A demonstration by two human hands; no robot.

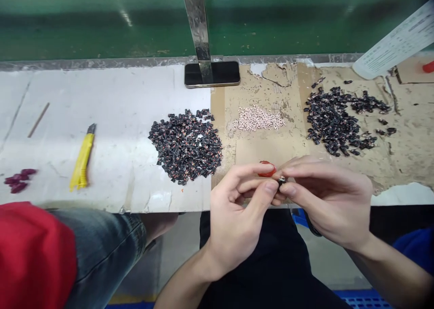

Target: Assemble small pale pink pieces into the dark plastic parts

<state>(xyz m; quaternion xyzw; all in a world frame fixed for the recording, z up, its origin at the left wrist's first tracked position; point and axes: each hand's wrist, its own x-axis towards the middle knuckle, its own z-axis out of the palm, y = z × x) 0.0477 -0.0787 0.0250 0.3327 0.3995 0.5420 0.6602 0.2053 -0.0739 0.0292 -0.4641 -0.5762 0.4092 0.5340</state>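
Observation:
Close to the table's front edge, a small black part (281,181) with a pale tip sits between the fingertips of both hands. My left hand (239,209) is closed, pinching it between thumb and fingers. From the other side, my right hand (334,200) presses its thumb and bent fingers against the same part; exactly what lies under those fingertips is hidden. Just behind the fingers, a round red object (267,168) shows in part. Beyond it is a spread of tiny pale pinkish pieces (258,119). Heaps of small black parts lie at left (186,146) and right (334,119).
A phone (224,73) lies at the back beneath a metal bracket (197,22). On the left are a yellow utility knife (82,160), a thin brown stick (38,120) and dark red pieces (19,180). A translucent bottle (393,44) leans in at right. Another person's knee (101,250) is beside me.

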